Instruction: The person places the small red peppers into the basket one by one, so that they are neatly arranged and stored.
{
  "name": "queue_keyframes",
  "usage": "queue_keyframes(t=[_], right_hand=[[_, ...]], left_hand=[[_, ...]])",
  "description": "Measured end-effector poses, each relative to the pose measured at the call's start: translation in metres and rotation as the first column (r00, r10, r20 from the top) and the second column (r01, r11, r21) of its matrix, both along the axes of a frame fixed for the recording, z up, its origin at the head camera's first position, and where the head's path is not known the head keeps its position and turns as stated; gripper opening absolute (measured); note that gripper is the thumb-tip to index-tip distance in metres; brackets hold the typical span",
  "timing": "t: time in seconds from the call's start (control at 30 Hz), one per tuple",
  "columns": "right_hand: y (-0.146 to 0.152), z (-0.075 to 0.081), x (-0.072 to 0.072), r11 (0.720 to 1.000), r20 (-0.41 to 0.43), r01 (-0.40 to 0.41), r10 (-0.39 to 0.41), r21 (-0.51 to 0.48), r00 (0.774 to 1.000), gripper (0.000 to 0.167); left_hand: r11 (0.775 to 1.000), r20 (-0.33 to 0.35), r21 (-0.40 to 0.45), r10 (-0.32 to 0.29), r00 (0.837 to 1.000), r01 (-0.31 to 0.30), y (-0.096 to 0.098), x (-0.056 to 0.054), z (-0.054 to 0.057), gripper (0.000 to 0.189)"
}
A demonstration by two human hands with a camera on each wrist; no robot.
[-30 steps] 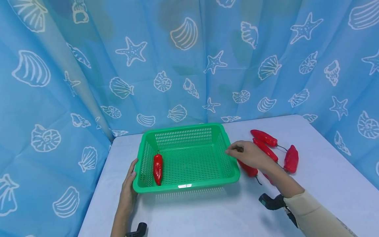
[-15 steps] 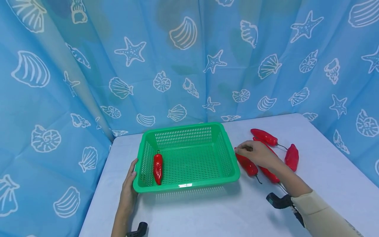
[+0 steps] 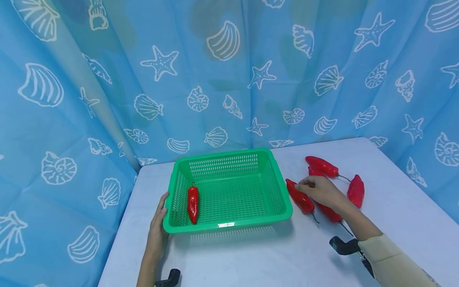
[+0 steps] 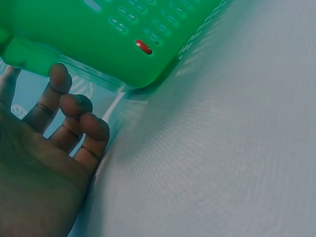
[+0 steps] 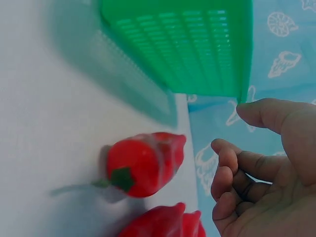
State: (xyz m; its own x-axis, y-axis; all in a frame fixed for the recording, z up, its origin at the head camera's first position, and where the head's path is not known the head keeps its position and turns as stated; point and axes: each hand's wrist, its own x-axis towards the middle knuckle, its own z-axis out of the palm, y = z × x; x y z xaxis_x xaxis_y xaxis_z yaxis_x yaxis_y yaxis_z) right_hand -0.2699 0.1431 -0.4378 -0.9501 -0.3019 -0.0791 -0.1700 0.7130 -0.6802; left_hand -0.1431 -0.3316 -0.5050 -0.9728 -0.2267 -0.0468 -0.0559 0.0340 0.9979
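A green slotted plastic basket (image 3: 229, 226) stands on the table, with one red pepper (image 3: 193, 204) lying at its left end. My left hand (image 3: 156, 231) touches the basket's left rim. In the left wrist view, the fingers (image 4: 59, 81) are loosely bent against the rim. Past the basket's right side, my right hand (image 3: 320, 192) hovers over several red peppers. The closest pepper (image 3: 303, 198) lies beneath its fingertips. In the right wrist view, thumb and fingers are apart, with nothing between them. Contact with that pepper cannot be told from the head view.
More red peppers lie around the right hand: one at the back (image 3: 322, 165), one at the right (image 3: 356, 191), one partly under the hand (image 3: 331, 215). A blue shell-print curtain (image 3: 222, 79) hangs behind the white table (image 3: 251, 263).
From over the basket's right rim, my right hand has drawn back to the right, over the peppers, uncovering the closest one. My left hand and the basket stay in place.
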Motion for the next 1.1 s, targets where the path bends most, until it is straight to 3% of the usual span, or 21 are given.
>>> queue_keyframes(t=[0.63,1.1], right_hand=[[0.007,-0.022,-0.007,0.991,0.081,0.112,-0.118,0.066,0.990,0.066],[0.005,-0.034,-0.008,0.993,0.045,0.079,-0.083,0.091,0.996,0.068]], left_hand=[[1.000,0.016,-0.008,0.012,1.000,-0.012,0.002,-0.002,-0.001,0.062],[0.999,0.011,-0.029,0.025,1.000,-0.024,0.000,-0.001,-0.003,0.061]])
